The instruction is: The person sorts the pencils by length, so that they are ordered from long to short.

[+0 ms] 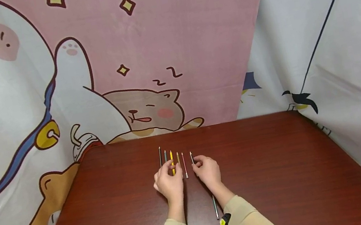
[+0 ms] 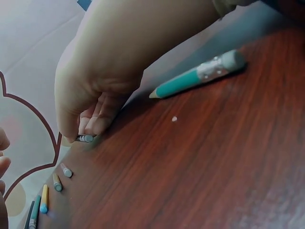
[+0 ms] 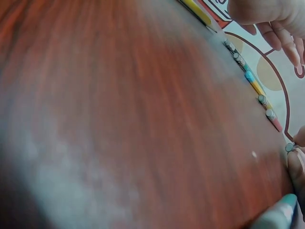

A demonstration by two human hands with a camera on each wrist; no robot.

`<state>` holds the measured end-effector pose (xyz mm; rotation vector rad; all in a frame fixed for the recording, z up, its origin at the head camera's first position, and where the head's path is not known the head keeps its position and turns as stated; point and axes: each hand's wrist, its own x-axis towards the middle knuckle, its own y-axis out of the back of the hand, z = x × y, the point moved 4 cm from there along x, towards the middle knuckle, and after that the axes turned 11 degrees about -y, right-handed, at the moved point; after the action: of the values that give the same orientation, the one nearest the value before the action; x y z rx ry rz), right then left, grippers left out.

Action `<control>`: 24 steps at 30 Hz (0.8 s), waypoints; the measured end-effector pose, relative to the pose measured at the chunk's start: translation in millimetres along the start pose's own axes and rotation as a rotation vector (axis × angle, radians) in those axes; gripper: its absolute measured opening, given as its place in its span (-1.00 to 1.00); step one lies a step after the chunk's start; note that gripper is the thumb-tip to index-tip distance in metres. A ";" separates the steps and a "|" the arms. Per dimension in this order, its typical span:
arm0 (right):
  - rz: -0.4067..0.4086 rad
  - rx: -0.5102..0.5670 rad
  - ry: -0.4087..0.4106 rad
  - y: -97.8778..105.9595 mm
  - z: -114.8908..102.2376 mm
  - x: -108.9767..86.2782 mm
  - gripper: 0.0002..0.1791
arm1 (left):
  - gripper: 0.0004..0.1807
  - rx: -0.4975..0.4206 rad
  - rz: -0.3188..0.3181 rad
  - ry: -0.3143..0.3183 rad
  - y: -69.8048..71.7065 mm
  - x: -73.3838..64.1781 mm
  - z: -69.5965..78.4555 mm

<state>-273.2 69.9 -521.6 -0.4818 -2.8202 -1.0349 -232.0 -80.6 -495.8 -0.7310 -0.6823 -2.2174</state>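
My right hand (image 1: 207, 171) pinches a dark pencil (image 1: 191, 157) between thumb and fingertips; its eraser end (image 2: 86, 138) shows low over the table in the left wrist view. To the left lies a row of upright-pointing pencils: a black one (image 1: 160, 157), a teal one (image 1: 165, 155), a yellow one (image 1: 171, 157), a brownish gold one (image 1: 178, 156) and a pink one (image 1: 184, 165). Over this row is my left hand (image 1: 170, 182), fingers loosely bent and holding nothing, as the right wrist view shows. It partly hides the pencils' lower ends.
A green pencil (image 2: 200, 76) with a grey eraser lies beside my right forearm. In the right wrist view another yellow pencil (image 3: 196, 12) lies near my left hand. The brown table (image 1: 266, 177) runs back to a cartoon-printed cloth (image 1: 208, 44).
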 end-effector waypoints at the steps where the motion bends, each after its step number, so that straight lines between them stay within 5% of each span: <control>1: 0.008 0.000 0.005 -0.3 -0.1 0.0 -0.78 | -0.78 0.002 0.004 -0.002 0.1 -0.1 -0.2; 13: -0.011 -0.116 0.049 -3.8 -2.2 0.5 -0.78 | -0.79 0.007 0.010 0.008 0.3 -2.1 -5.2; 24: -0.065 -0.021 0.082 -2.4 6.5 0.2 -0.74 | -0.79 0.002 0.018 0.006 1.4 -3.8 -5.3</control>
<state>-274.2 72.4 -528.1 -0.3432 -2.7731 -1.0713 -230.2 -83.2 -501.7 -0.7268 -0.6718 -2.2012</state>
